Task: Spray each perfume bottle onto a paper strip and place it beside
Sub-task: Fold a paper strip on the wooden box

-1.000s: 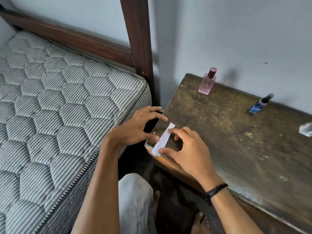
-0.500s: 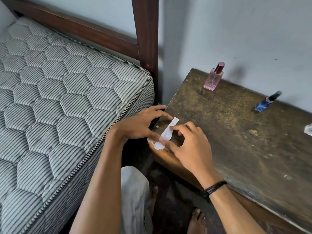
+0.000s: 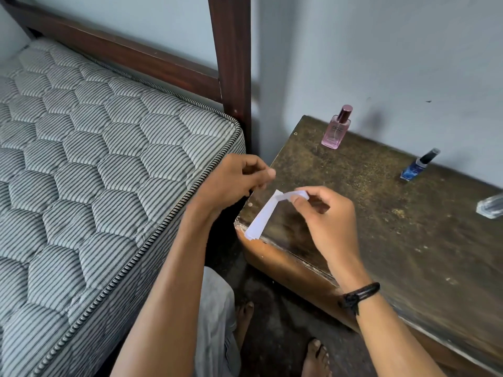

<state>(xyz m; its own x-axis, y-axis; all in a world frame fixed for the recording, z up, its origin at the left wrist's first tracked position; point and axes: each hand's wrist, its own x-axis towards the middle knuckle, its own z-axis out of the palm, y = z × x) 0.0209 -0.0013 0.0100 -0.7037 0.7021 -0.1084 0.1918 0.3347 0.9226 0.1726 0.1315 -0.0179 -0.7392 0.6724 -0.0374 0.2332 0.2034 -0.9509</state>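
A small stack of white paper strips (image 3: 262, 216) lies at the near left corner of the worn wooden table (image 3: 394, 240). Its far end is bent upward, pinched between the thumb and fingers of my right hand (image 3: 326, 221). My left hand (image 3: 234, 180) hovers just left of the table's corner with curled fingers and the thumb against the forefinger; nothing clearly shows in it. At the back by the wall stands a pink perfume bottle (image 3: 336, 129). A small blue bottle (image 3: 417, 167) with a dark cap is to its right. A clear bottle (image 3: 491, 206) is cut off by the right edge.
A striped quilted mattress (image 3: 95, 172) fills the left side, with a dark wooden bedpost (image 3: 231, 63) between it and the table. A pale wall rises behind the table. My bare feet (image 3: 315, 357) stand on the dark floor below the table's front edge.
My left hand has lifted off the strips and drawn back to the left. My right hand has raised the far end of the stack, which now bends up from the table.
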